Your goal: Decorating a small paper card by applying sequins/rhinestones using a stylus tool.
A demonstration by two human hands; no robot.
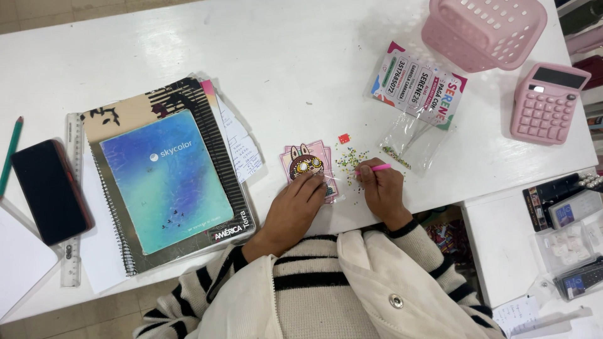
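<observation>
A small pink card with a rabbit-eared cartoon figure [306, 162] lies on the white table [295, 69]. My left hand [295, 204] rests flat on the card's lower right corner, fingers together. My right hand [380, 188] grips a thin pink pen [375, 167], its tip pointing left toward a scatter of tiny coloured beads [350, 160] beside the card. A small red square [343, 138] sits just above the beads.
Clear plastic bags [411, 141] and a printed card [419, 85] lie right of the beads. A pink basket [483, 28] and pink calculator [546, 103] stand at the far right. Spiral notebooks [166, 179], a black phone [50, 191], a ruler [72, 207] and a green pencil [10, 154] fill the left.
</observation>
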